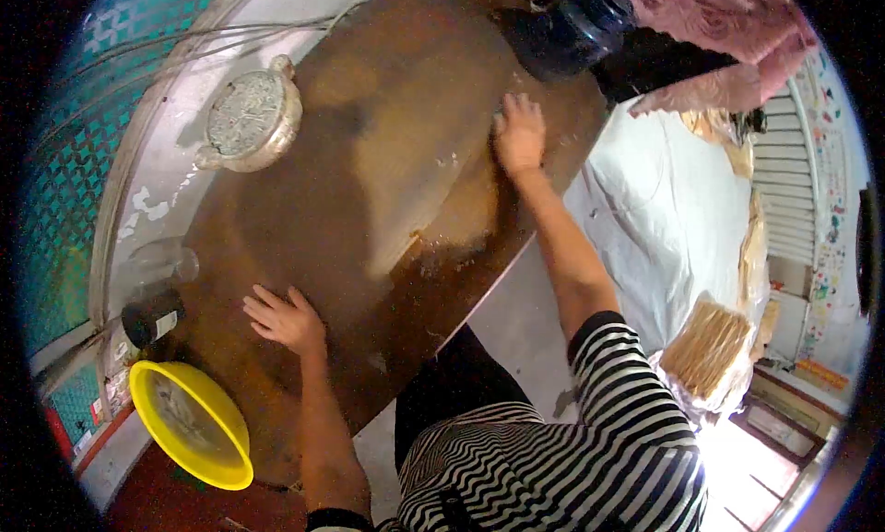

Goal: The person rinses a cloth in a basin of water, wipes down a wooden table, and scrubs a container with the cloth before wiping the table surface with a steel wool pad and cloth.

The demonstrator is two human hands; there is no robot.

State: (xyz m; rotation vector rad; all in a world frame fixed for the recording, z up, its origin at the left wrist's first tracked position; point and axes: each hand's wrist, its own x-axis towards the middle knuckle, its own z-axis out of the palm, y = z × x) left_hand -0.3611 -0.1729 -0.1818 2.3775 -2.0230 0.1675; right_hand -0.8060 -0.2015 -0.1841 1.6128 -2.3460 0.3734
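My left hand [288, 322] lies on the brown tabletop [304, 218] with its fingers spread and nothing in it. The yellow basin [238, 440] is the closest object to it, down to its left. My right hand [520, 135] rests near the table's far right part, palm down, fingers stretched out. I see nothing held in it. A dark glossy pot or jar [576, 25] stands beyond that hand. Across the middle, the table surface looks shiny, with pale specks and streaks that may be wet.
A round silvery lidded container [247, 122] sits on the ledge at the table's far left edge. Below it are a clear glass jar [166, 260] and a dark container [152, 318]. Pink cloth [719, 25] hangs at upper right, above a white sheet [654, 191] and a tan bundle [705, 348].
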